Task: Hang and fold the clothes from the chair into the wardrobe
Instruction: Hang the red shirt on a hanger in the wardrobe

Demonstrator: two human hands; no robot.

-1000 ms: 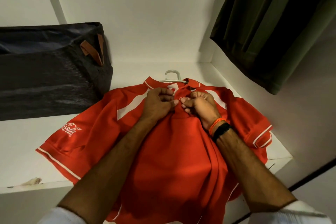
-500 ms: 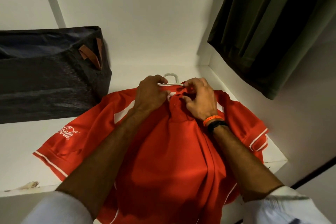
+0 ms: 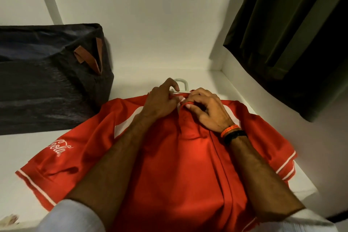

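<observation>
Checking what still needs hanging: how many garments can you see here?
2. A red shirt lies flat on the shelf with a hanger at its collar; a dark green garment hangs at upper right. The dark bag may hide more.

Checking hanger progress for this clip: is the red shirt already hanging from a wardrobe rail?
No, the red shirt lies flat on the white shelf, both hands at its collar.

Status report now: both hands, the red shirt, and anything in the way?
Left hand and right hand pinching collar of red shirt. Shirt flat on white shelf, white hanger hook showing. Dark bag left, apart from hands.
</observation>
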